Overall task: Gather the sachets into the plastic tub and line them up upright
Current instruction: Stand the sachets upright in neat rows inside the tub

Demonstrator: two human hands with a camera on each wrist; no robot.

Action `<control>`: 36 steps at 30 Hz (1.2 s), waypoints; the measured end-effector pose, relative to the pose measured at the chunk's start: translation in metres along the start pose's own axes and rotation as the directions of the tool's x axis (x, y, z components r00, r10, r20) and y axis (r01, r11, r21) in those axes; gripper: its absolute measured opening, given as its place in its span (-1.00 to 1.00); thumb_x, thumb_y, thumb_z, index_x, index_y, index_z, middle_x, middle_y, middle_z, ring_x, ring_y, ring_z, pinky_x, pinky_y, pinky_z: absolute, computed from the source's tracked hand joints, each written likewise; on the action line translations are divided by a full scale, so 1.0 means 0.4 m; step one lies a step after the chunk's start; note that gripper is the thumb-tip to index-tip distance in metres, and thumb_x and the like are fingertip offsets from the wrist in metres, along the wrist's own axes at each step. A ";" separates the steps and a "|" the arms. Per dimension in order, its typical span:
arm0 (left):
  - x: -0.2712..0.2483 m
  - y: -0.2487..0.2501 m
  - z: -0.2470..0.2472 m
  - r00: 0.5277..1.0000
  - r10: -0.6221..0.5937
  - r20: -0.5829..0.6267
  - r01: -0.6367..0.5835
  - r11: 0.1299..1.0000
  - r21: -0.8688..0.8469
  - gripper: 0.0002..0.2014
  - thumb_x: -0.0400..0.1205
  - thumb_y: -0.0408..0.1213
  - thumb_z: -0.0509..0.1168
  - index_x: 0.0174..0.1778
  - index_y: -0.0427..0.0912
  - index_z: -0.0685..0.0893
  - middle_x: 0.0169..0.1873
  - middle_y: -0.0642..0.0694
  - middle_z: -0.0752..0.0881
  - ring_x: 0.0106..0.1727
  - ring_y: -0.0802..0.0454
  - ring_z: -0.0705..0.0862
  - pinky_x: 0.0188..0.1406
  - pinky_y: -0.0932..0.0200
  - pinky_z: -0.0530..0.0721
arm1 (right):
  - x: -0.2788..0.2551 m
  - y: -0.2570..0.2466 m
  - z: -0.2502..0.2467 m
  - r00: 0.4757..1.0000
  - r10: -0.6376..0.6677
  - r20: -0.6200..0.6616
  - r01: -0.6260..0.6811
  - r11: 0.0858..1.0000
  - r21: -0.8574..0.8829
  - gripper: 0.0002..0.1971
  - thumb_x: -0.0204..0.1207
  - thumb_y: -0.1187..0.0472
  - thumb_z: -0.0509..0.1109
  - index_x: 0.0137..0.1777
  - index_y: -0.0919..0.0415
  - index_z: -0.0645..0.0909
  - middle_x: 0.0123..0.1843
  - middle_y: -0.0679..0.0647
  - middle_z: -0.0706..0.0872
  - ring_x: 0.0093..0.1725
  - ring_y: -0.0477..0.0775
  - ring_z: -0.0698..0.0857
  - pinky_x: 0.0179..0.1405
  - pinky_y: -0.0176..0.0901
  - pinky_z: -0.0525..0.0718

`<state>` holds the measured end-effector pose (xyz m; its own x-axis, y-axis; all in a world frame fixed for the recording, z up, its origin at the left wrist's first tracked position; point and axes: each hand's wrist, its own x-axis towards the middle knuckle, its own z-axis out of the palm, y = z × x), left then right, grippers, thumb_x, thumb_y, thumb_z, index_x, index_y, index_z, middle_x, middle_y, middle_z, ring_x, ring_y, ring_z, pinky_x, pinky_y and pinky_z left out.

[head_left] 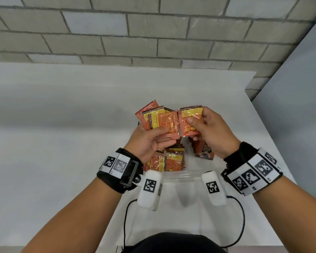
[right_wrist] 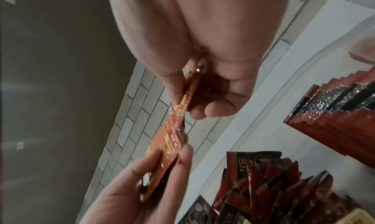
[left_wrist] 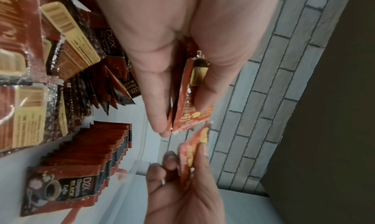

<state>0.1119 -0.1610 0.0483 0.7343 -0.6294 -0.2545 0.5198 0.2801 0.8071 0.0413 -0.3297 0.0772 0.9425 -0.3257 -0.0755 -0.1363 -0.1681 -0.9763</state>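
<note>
Tub: the clear plastic tub (head_left: pixel 179 175) sits nearest on the white bench (head_left: pixel 62 125); a row of red coffee sachets (left_wrist: pixel 85 148) stands upright inside, others lean loose.
Left grip: left hand (head_left: pixel 150 141) clasps a fanned bunch of sachets (head_left: pixel 159 119).
Right grip: right hand (head_left: pixel 210 130) pinches a single sachet (head_left: pixel 189 119).
Progress: seemingly midway; held sachets await lining up.

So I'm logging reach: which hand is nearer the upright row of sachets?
Right. The right hand hovers directly above the upright row; the left hand is off to its left.
</note>
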 end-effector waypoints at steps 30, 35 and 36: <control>-0.015 -0.048 0.007 0.996 0.081 0.034 -0.086 0.980 0.181 -0.68 0.42 -0.30 0.42 0.09 -0.11 0.64 -0.03 -0.09 0.82 -0.01 -0.09 0.80 -0.34 0.16 0.78 | -0.028 0.040 0.015 0.996 0.078 0.048 -0.084 0.987 0.135 -0.82 0.59 0.33 0.34 0.15 0.16 0.61 0.07 0.09 0.77 0.00 0.00 0.76 -0.09 -0.22 0.74; -0.007 -0.040 0.001 1.000 0.006 -0.002 -0.006 0.999 0.032 -0.85 0.67 -0.44 0.22 0.09 -0.18 0.62 -0.07 -0.14 0.81 -0.04 -0.14 0.80 -0.24 0.00 0.82 | -0.027 0.053 0.029 0.995 0.094 0.035 -0.098 0.984 0.148 -0.81 0.57 0.38 0.36 0.06 0.09 0.59 0.10 0.13 0.74 0.09 0.11 0.73 0.07 -0.04 0.73; -0.008 -0.038 -0.002 1.000 -0.005 -0.001 0.005 1.000 0.012 -0.84 0.67 -0.47 0.18 0.10 -0.21 0.61 -0.07 -0.15 0.81 -0.05 -0.16 0.80 -0.22 -0.03 0.82 | -0.027 0.055 0.031 0.995 0.094 0.028 -0.097 0.983 0.159 -0.81 0.57 0.39 0.36 0.05 0.08 0.59 0.08 0.11 0.75 0.09 0.11 0.73 0.09 -0.02 0.72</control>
<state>0.1021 -0.1628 0.0365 0.7323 -0.6299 -0.2588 0.5181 0.2687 0.8120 0.0318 -0.3183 0.0539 0.9338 -0.3136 -0.1724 -0.1769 0.0142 -0.9841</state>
